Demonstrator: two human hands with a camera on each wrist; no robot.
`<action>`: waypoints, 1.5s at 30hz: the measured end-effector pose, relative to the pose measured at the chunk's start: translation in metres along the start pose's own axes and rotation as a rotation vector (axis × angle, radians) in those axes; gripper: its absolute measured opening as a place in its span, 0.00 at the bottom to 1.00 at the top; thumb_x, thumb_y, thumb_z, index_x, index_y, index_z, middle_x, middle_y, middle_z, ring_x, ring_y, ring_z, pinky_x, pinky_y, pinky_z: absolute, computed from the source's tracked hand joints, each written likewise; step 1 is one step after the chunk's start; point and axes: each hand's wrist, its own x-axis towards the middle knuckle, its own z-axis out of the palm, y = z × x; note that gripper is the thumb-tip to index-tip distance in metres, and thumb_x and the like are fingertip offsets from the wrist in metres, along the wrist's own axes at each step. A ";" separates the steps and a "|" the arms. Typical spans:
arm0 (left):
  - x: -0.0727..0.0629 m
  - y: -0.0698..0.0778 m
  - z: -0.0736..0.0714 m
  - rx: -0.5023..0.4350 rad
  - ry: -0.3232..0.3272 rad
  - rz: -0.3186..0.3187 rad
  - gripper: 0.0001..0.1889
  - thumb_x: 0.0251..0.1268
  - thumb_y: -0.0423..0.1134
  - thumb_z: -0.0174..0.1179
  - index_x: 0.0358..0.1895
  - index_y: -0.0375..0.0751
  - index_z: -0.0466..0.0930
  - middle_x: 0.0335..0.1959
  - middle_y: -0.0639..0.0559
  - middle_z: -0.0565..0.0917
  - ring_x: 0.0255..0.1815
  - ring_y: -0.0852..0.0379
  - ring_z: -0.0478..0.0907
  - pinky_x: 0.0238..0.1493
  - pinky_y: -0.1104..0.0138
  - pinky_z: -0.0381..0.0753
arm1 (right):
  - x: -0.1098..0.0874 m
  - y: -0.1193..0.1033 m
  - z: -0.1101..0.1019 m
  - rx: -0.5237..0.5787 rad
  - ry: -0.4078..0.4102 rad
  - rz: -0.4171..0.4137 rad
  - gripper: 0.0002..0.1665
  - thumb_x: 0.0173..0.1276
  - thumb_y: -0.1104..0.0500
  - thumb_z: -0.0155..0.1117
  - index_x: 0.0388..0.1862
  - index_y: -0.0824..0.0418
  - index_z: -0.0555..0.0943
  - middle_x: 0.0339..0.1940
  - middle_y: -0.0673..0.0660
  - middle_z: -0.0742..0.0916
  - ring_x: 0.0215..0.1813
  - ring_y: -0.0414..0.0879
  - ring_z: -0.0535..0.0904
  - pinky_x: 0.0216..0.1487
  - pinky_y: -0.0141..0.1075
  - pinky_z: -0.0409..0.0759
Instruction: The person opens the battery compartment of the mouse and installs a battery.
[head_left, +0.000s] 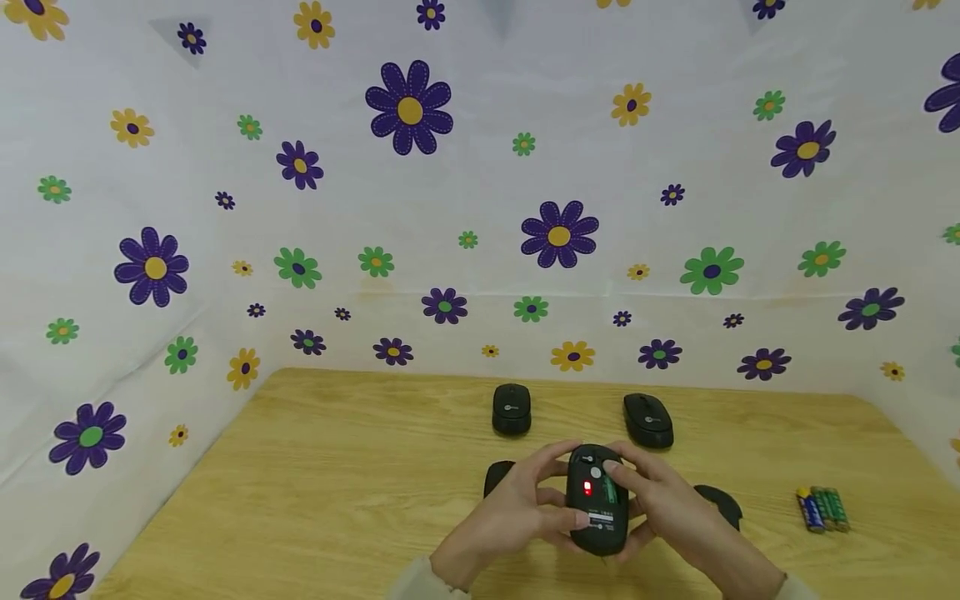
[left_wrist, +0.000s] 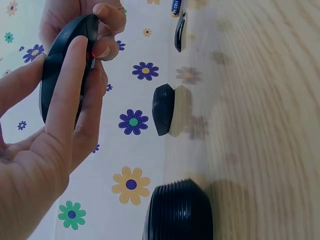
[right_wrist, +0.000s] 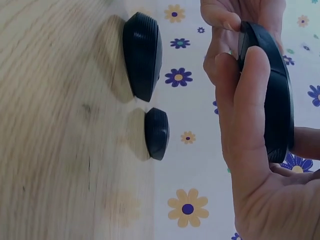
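Both hands hold a black computer mouse point(head_left: 594, 504), its underside turned toward the head camera. A red light point(head_left: 587, 487) glows on that underside, and a green battery point(head_left: 610, 490) shows in the slot beside it. My left hand point(head_left: 510, 504) grips the left side, with the thumb on the lower label. On the other side, my right hand point(head_left: 671, 504) holds the mouse with its thumb near the upper end of the battery. Left fingers lie along the mouse body point(left_wrist: 52, 75) in the left wrist view. The right wrist view shows the right fingers along its edge point(right_wrist: 280, 100).
Two black mice, one upright at back centre point(head_left: 512, 410) and one at back right point(head_left: 648, 420), stand on the wooden table point(head_left: 337, 467). Another mouse point(head_left: 498, 476) is partly hidden behind the left hand. A thin black cover point(head_left: 722, 505) lies right, then several batteries point(head_left: 822, 509).
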 end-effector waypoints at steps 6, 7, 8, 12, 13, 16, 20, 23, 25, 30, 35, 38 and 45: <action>0.010 -0.002 0.005 -0.005 -0.012 -0.006 0.40 0.63 0.18 0.61 0.78 0.44 0.61 0.60 0.45 0.75 0.45 0.50 0.84 0.37 0.55 0.90 | -0.002 0.001 -0.012 -0.033 0.055 0.025 0.33 0.83 0.52 0.48 0.77 0.70 0.56 0.54 0.67 0.78 0.39 0.57 0.85 0.28 0.48 0.89; 0.011 -0.002 0.006 -0.006 -0.015 -0.007 0.39 0.64 0.18 0.61 0.78 0.44 0.61 0.60 0.45 0.75 0.46 0.50 0.84 0.37 0.56 0.90 | -0.002 0.001 -0.014 -0.032 0.055 0.025 0.33 0.83 0.52 0.48 0.76 0.70 0.56 0.54 0.66 0.77 0.39 0.57 0.85 0.29 0.48 0.89; 0.013 -0.003 0.006 -0.010 -0.017 -0.005 0.39 0.64 0.18 0.60 0.78 0.44 0.62 0.59 0.45 0.76 0.46 0.49 0.84 0.38 0.56 0.90 | -0.002 0.002 -0.016 -0.027 0.052 0.025 0.33 0.83 0.52 0.48 0.76 0.70 0.56 0.54 0.66 0.78 0.40 0.58 0.85 0.29 0.48 0.89; 0.020 -0.006 0.010 -0.020 -0.019 -0.002 0.38 0.65 0.19 0.61 0.77 0.43 0.62 0.58 0.44 0.77 0.46 0.48 0.85 0.38 0.56 0.90 | -0.003 0.004 -0.025 -0.017 0.031 0.017 0.32 0.84 0.51 0.47 0.74 0.71 0.57 0.53 0.64 0.78 0.41 0.58 0.86 0.30 0.48 0.89; 0.022 -0.006 0.011 -0.026 -0.018 -0.003 0.38 0.65 0.19 0.61 0.77 0.43 0.62 0.58 0.44 0.77 0.47 0.48 0.85 0.38 0.56 0.90 | -0.004 0.004 -0.028 -0.018 0.028 0.015 0.31 0.84 0.51 0.47 0.74 0.71 0.58 0.52 0.64 0.78 0.42 0.58 0.86 0.30 0.48 0.89; 0.027 -0.007 0.015 -0.028 0.003 -0.003 0.38 0.65 0.20 0.62 0.77 0.45 0.63 0.57 0.45 0.77 0.45 0.48 0.85 0.38 0.54 0.90 | -0.005 0.006 -0.037 -0.028 0.026 0.015 0.32 0.84 0.51 0.47 0.74 0.72 0.57 0.54 0.65 0.77 0.43 0.57 0.86 0.31 0.48 0.89; 0.035 -0.009 0.020 -0.042 0.016 -0.003 0.38 0.64 0.19 0.61 0.77 0.46 0.64 0.56 0.44 0.76 0.44 0.47 0.85 0.38 0.54 0.90 | -0.006 0.007 -0.049 -0.052 0.023 0.005 0.34 0.84 0.53 0.47 0.75 0.75 0.54 0.55 0.64 0.78 0.44 0.56 0.85 0.33 0.49 0.90; 0.043 -0.012 0.023 -0.069 -0.003 -0.013 0.39 0.63 0.18 0.60 0.77 0.45 0.63 0.56 0.43 0.76 0.44 0.47 0.85 0.39 0.53 0.90 | -0.008 0.008 -0.059 -0.076 0.015 0.001 0.36 0.84 0.54 0.46 0.75 0.78 0.50 0.54 0.62 0.80 0.45 0.55 0.86 0.36 0.48 0.90; 0.047 -0.015 0.025 -0.079 -0.007 -0.031 0.39 0.63 0.18 0.59 0.77 0.45 0.64 0.55 0.44 0.76 0.43 0.46 0.85 0.39 0.52 0.90 | -0.010 0.009 -0.064 -0.085 0.010 0.012 0.37 0.84 0.55 0.46 0.76 0.80 0.47 0.54 0.60 0.81 0.45 0.54 0.85 0.38 0.48 0.90; 0.054 -0.020 0.031 -0.090 0.024 -0.069 0.39 0.60 0.17 0.58 0.75 0.47 0.66 0.54 0.43 0.75 0.42 0.46 0.84 0.37 0.53 0.90 | -0.012 0.014 -0.076 -0.099 -0.003 0.044 0.41 0.84 0.56 0.44 0.76 0.83 0.40 0.59 0.66 0.79 0.48 0.54 0.84 0.43 0.49 0.89; 0.059 -0.024 0.037 -0.120 0.112 -0.066 0.36 0.59 0.16 0.60 0.71 0.46 0.71 0.51 0.43 0.77 0.42 0.45 0.85 0.35 0.54 0.90 | -0.012 0.017 -0.083 -0.126 0.030 0.047 0.42 0.84 0.56 0.46 0.77 0.81 0.40 0.62 0.72 0.78 0.50 0.55 0.84 0.43 0.48 0.89; 0.062 -0.027 0.043 -0.137 0.171 -0.072 0.34 0.57 0.15 0.62 0.68 0.44 0.74 0.49 0.43 0.78 0.41 0.46 0.85 0.36 0.54 0.90 | -0.012 0.019 -0.087 -0.132 0.044 0.047 0.40 0.84 0.56 0.48 0.77 0.80 0.45 0.59 0.71 0.80 0.49 0.54 0.84 0.42 0.48 0.89; 0.070 -0.030 0.052 -0.105 0.218 -0.114 0.32 0.55 0.15 0.63 0.64 0.42 0.76 0.46 0.43 0.78 0.40 0.46 0.85 0.38 0.52 0.90 | -0.014 0.025 -0.100 -0.122 0.016 0.046 0.31 0.83 0.58 0.48 0.69 0.83 0.56 0.46 0.60 0.85 0.45 0.52 0.86 0.40 0.46 0.89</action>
